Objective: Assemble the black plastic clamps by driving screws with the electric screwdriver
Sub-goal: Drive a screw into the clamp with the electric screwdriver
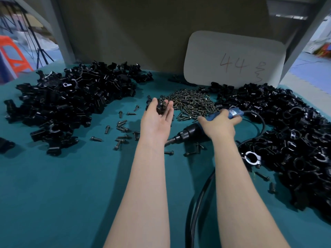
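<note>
The green desk (pixel 71 194) has open room at its front edge, between the left clamp pile (pixel 71 104) and the right clamp pile (pixel 295 140). The right hand (pixel 220 126) has its fingers wrapped round the electric screwdriver (pixel 188 133). The left hand (pixel 155 120), fingers nearly straight, cradles a black clamp (pixel 161 108) beside the screws (pixel 191 102).

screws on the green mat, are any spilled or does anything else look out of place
Yes. Loose screws lie scattered on the mat left of the main screw pile, with a few more near the electric screwdriver and the right clamp heap. One silvery clamp stands out at that heap's edge among black ones.
</note>
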